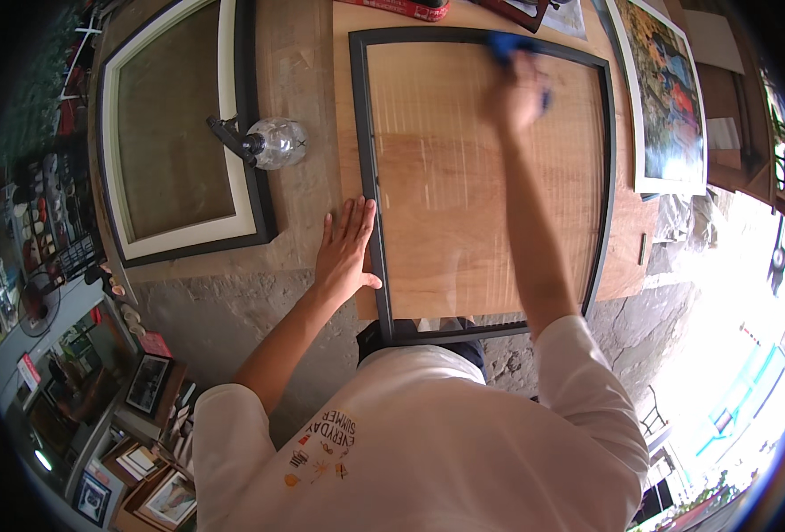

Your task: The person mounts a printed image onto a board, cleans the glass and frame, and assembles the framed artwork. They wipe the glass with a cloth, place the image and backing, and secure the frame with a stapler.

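Note:
A dark grey frame (364, 133) with a clear pane (445, 204) lies on a plywood board (632, 253). My left hand (343, 248) rests open against the frame's left side, fingers stretched along it. My right hand (516, 93), smeared by motion, holds a blue cloth (506, 44) on the pane near the top right. A clear spray bottle (277, 144) with a black trigger lies left of the frame, its head over the edge of a cream-and-black frame (240, 213).
A colourful print (671, 106) in a white border lies at the right. Red and dark items (410, 7) sit at the top edge. At lower left are a fan (39, 301) and several small framed pictures (148, 381). Cracked concrete floor (188, 319) shows below the worktop.

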A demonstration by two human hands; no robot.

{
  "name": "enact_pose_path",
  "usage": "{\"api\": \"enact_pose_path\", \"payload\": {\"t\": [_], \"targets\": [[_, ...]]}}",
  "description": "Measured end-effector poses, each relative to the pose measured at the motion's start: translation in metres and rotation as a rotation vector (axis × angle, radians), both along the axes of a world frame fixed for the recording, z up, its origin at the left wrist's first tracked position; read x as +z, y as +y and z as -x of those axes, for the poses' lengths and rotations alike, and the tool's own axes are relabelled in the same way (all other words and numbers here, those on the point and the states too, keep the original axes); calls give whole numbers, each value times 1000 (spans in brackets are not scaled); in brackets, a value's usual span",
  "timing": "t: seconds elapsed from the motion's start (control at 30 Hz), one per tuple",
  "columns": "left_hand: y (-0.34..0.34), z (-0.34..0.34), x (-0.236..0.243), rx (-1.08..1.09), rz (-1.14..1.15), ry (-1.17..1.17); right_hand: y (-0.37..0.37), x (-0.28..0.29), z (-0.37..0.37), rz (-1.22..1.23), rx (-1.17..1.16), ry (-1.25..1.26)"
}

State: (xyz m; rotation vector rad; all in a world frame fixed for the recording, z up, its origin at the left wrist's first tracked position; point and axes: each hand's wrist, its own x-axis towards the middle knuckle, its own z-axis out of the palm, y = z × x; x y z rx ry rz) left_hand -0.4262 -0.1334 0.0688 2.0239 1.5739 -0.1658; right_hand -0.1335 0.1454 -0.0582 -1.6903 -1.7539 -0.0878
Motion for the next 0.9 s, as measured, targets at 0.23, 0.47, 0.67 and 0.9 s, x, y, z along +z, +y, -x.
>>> {"api": "enact_pose_path", "payload": {"t": [0.23,0.47,0.67,0.9], "targets": [[3,-1,3,-38,-16,35,-21,63,140,255,570,127],[-21,6,-38,-88,-366,257,-323,80,66,494,927,92],[-10,-10,1,-16,-30,185,-404,141,-24,1320,825,1021],[-4,-21,4,4,12,318,-346,102,-159,328,-335,692]]}}
